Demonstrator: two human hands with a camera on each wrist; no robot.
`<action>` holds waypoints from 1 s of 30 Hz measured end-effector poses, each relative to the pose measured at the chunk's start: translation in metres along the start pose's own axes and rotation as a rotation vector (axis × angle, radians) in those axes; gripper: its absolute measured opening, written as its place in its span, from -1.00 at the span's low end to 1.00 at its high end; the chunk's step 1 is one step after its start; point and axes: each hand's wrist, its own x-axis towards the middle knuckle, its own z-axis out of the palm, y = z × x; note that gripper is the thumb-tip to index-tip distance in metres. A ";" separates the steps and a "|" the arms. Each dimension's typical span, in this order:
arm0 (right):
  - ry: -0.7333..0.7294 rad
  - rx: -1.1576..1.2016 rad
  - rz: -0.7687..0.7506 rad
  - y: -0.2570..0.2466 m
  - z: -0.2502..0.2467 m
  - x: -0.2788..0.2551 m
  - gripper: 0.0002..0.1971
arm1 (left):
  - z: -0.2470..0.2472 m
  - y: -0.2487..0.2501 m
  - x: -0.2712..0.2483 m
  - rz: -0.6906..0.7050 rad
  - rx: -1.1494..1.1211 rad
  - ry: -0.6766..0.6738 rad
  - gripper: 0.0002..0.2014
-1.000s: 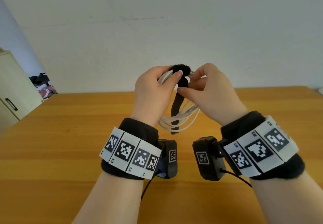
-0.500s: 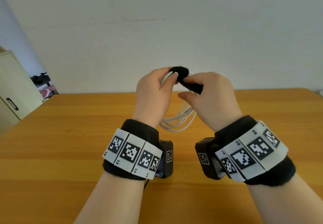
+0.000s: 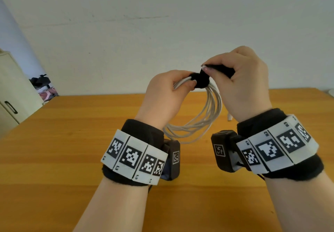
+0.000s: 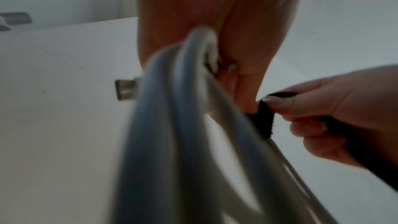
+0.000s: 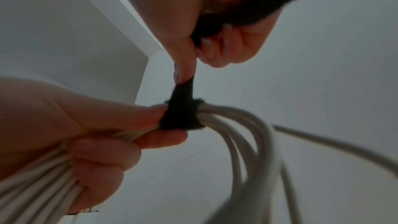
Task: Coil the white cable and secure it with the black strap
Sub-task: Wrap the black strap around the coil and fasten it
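Observation:
The white cable (image 3: 206, 117) hangs in several loops above the wooden table (image 3: 72, 126). My left hand (image 3: 182, 85) grips the bunched top of the coil, thumb and fingers against the wrapped black strap (image 3: 199, 80). The strap (image 5: 180, 115) goes round the bundle, and its free tail rises from the wrap into my right hand (image 3: 216, 70), which pinches it between thumb and curled fingers. In the left wrist view the cable (image 4: 163, 125) fills the middle, blurred, with the strap (image 4: 266, 117) at its right. A cable end (image 3: 229, 118) shows below my right wrist.
A pale cabinet (image 3: 10, 94) stands at the far left beyond the table edge, with dark clutter (image 3: 42, 85) on the floor beside it. A plain white wall fills the background.
My right hand has swung the strap tail from hanging down in front of the coil up and to the right, pulling it taut. Both hands have shifted rightwards with the coil.

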 end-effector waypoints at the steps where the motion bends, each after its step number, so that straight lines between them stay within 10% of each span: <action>1: 0.003 0.003 0.007 0.002 0.001 0.000 -0.86 | -0.002 0.001 0.000 -0.003 -0.004 -0.028 -0.78; 7: 0.020 0.040 0.066 0.008 0.009 -0.003 -0.87 | -0.007 0.003 -0.001 -0.062 -0.075 -0.103 -0.84; 24: -0.279 -0.267 0.194 0.005 -0.003 -0.001 -0.83 | -0.014 -0.022 0.000 -0.150 0.103 0.261 -0.82; 30: -0.157 -0.154 0.205 0.002 0.011 -0.007 -0.82 | -0.011 -0.020 0.000 -0.137 0.093 0.251 -0.83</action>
